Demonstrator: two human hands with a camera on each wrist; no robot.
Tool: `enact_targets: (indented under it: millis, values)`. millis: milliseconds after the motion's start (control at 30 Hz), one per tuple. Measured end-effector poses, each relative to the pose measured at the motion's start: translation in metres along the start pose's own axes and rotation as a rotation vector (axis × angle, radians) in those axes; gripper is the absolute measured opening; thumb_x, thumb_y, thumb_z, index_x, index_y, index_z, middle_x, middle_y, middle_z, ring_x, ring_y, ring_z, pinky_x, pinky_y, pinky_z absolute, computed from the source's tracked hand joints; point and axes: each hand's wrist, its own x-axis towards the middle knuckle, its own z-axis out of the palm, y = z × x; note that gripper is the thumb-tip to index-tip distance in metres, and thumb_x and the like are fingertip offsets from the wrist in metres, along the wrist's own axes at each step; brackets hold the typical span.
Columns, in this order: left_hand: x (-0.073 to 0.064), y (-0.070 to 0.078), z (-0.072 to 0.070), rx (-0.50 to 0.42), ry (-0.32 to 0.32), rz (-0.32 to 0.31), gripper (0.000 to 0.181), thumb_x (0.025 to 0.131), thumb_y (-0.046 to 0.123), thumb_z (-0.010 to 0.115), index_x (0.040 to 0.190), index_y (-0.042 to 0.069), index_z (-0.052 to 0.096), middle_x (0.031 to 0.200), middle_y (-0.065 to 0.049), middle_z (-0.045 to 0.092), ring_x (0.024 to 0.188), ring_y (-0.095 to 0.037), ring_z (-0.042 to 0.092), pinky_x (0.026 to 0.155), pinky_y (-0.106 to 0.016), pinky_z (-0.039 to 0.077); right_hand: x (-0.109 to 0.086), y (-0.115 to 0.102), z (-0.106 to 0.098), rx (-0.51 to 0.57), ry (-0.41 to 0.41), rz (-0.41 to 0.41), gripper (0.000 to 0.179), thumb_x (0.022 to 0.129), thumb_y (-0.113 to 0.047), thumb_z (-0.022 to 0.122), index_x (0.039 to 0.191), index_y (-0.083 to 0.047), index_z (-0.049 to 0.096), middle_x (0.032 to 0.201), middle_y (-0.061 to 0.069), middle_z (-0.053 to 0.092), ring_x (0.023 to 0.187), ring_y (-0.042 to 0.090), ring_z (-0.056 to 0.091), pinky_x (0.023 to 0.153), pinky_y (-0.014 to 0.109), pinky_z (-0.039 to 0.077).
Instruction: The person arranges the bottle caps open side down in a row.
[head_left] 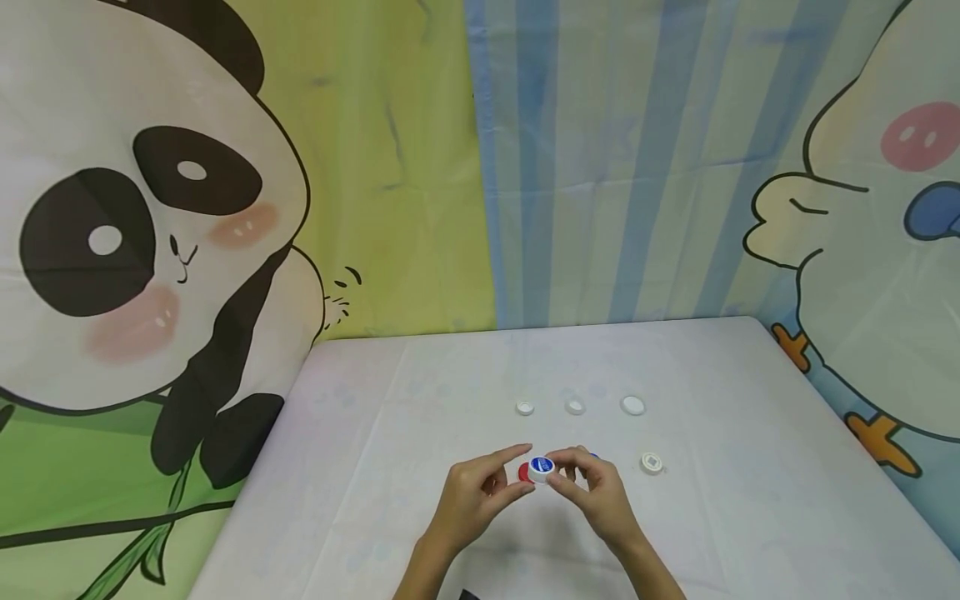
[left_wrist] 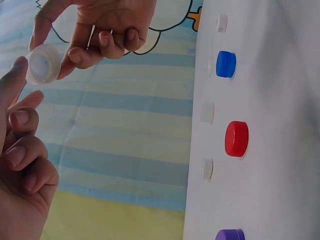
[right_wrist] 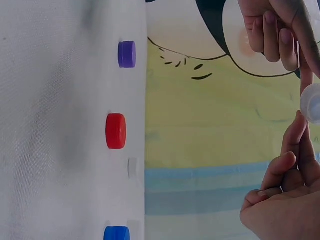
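Observation:
My right hand (head_left: 600, 496) pinches a white bottle cap with a blue printed top (head_left: 542, 467) between thumb and forefinger, above the table. The pale hollow underside of that cap (left_wrist: 44, 65) shows in the left wrist view. My left hand (head_left: 471, 504) is at the cap's left side, thumb and forefinger spread apart. One of its fingertips overlaps the cap's rim in the left wrist view; whether it touches I cannot tell. A red cap (head_left: 524, 472) lies on the table behind, partly covered by the held cap. A blue cap (left_wrist: 226, 64) and a purple cap (right_wrist: 127, 54) lie there too.
Along the back of the white table (head_left: 360, 467) sit a small white cap (head_left: 525, 408), a translucent cap (head_left: 575, 406) and a wider white cap (head_left: 633, 405). An off-white cap (head_left: 652, 463) lies right of my right hand. Cartoon-printed curtains (head_left: 405, 167) stand behind the table.

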Motion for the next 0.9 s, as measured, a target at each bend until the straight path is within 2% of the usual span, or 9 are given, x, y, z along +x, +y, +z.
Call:
enact_targets:
  millis: [100,300,433,500,633,700,767,900]
  values:
    - [-0.001,-0.001,0.000,-0.012,-0.010,-0.043,0.033,0.078,0.025,0.068,0.109,0.014,0.064,0.054,0.009,0.041,0.050,0.007,0.029,0.042,-0.006,0.026,0.000,0.001,0.000,-0.042,0.013,-0.049,0.019,0.078,0.000,0.065,0.095,-0.008,0.065,0.078,0.005,0.057,0.074,0.015,0.042,0.067,0.030,0.034]
    - [-0.002,-0.001,-0.001,-0.006,-0.020,-0.072,0.027,0.080,0.026,0.066,0.105,0.015,0.065,0.053,0.009,0.040,0.049,0.007,0.028,0.042,-0.007,0.026,0.001,-0.010,0.003,-0.143,0.031,-0.150,0.027,0.072,0.004,0.070,0.096,-0.008,0.065,0.075,0.000,0.056,0.071,0.015,0.041,0.063,0.030,0.034]
    - [-0.002,-0.002,-0.004,-0.025,-0.034,-0.110,0.026,0.081,0.026,0.065,0.105,0.014,0.065,0.053,0.009,0.041,0.048,0.006,0.030,0.041,-0.008,0.028,0.005,-0.020,0.006,-0.229,0.037,-0.176,0.026,0.072,-0.002,0.073,0.095,-0.010,0.066,0.073,-0.002,0.056,0.069,0.015,0.041,0.062,0.027,0.033]
    - [-0.002,-0.005,-0.006,-0.039,-0.042,-0.145,0.026,0.082,0.026,0.064,0.106,0.016,0.065,0.054,0.009,0.041,0.048,0.005,0.031,0.041,-0.010,0.029,0.010,-0.015,0.006,-0.287,0.032,-0.183,0.025,0.072,-0.010,0.074,0.096,-0.014,0.066,0.073,-0.006,0.056,0.069,0.012,0.041,0.062,0.026,0.032]
    - [0.002,-0.020,-0.011,-0.044,-0.045,-0.206,0.026,0.082,0.028,0.064,0.106,0.019,0.065,0.055,0.011,0.041,0.046,0.003,0.032,0.040,-0.013,0.029,0.029,0.003,0.006,-0.388,-0.001,-0.138,0.024,0.073,-0.028,0.074,0.095,-0.025,0.067,0.076,-0.015,0.058,0.072,0.008,0.042,0.062,0.024,0.034]
    - [0.008,-0.032,-0.015,-0.023,-0.036,-0.199,0.026,0.081,0.027,0.065,0.105,0.018,0.065,0.055,0.011,0.041,0.047,0.002,0.032,0.040,-0.014,0.029,0.044,0.009,0.006,-0.408,-0.022,-0.112,0.024,0.073,-0.036,0.072,0.095,-0.029,0.066,0.077,-0.017,0.058,0.072,0.011,0.044,0.062,0.025,0.035]
    - [0.018,-0.036,-0.023,-0.016,-0.036,-0.218,0.025,0.081,0.021,0.066,0.106,0.014,0.065,0.054,0.007,0.042,0.047,0.000,0.033,0.041,-0.015,0.030,0.059,0.002,0.009,-0.403,-0.055,-0.064,0.024,0.074,-0.033,0.072,0.096,-0.025,0.067,0.078,-0.012,0.060,0.074,0.015,0.046,0.064,0.027,0.037]
    - [0.033,-0.063,-0.035,0.008,-0.059,-0.239,0.026,0.082,0.020,0.065,0.107,0.012,0.065,0.055,0.005,0.044,0.048,-0.002,0.034,0.043,-0.018,0.031,0.090,0.010,0.015,-0.399,-0.111,0.000,0.028,0.076,-0.037,0.069,0.099,-0.023,0.067,0.080,-0.011,0.058,0.078,0.018,0.048,0.068,0.030,0.038]
